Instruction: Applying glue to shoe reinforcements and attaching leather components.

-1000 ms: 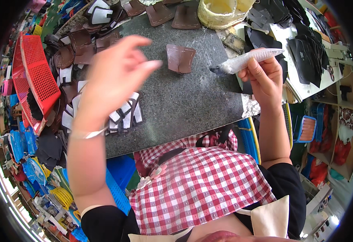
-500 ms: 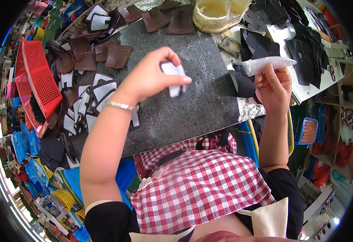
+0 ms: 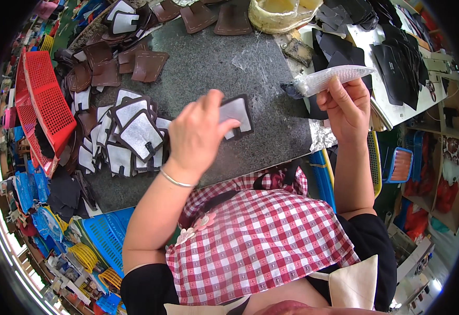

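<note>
My left hand is over the dark slab, its fingers stretched out and slightly blurred. The thumb reaches over the left edge of a notched leather piece, which lies pale side up with a dark border. To the right, my right hand pinches the pale, translucent, textured handle of a brush. The brush's dark tip points left, above the slab's right edge. Left of my left hand is a heap of similar pale-faced leather pieces.
Brown stitched leather pieces are spread at the far left. A crusted, cream-coloured tub stands at the back. Black cut pieces cover part of the white table at right. A red perforated basket is tilted at the left edge.
The leather piece that was raised in my left hand now lies flat on the slab, and the fingers have straightened. My right hand has shifted slightly left with the brush.
</note>
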`<state>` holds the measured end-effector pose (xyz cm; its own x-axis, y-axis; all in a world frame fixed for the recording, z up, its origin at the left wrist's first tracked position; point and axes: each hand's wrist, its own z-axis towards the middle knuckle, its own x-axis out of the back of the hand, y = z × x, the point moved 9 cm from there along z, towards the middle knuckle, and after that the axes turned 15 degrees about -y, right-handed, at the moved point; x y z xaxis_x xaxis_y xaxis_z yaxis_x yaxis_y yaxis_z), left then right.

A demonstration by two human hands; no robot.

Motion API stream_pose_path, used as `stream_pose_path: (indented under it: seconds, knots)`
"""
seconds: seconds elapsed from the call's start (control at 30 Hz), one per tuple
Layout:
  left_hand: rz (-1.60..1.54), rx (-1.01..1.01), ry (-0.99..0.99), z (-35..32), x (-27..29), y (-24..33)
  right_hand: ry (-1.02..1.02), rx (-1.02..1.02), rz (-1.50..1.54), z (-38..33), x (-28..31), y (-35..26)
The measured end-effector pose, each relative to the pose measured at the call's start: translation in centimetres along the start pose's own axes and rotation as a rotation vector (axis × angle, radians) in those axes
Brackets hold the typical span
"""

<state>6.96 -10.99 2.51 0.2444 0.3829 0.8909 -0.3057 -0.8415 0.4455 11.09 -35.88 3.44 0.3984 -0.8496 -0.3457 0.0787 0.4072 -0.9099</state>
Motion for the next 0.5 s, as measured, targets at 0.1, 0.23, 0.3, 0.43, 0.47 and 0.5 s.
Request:
stream_pose_path:
  seconds: [0.1, 0.23, 0.3, 0.43, 0.47, 0.5]
  knots:
    - [-0.015, 0.031, 0.028, -0.1, 0.3, -1.7, -0.007, -0.033, -0.009, 0.1, -0.7, 0.9]
    - [-0.345, 0.099, -0.088, 0.1, -0.4, -3.5, -0.124, -0.126, -0.271, 0.9, -3.7, 2.9]
    - [-0.436, 0.188, -0.126, 0.5, -0.2, -4.2, -0.252, -0.120, -0.380, 1.9, -6.0, 3.8]
    - [-0.462, 0.316, -0.282, 1.6, -1.5, -5.6, -0.373, -0.115, -0.653, 3.4, -7.7, 5.6]
    - [-0.527, 0.307, -0.321, 1.7, -2.0, -5.7, -0.391, -0.073, -0.741, 3.7, -8.0, 5.5]
    - [-0.529, 0.307, -0.320, 1.7, -1.9, -5.8, -0.392, -0.074, -0.742, 3.7, -7.9, 5.5]
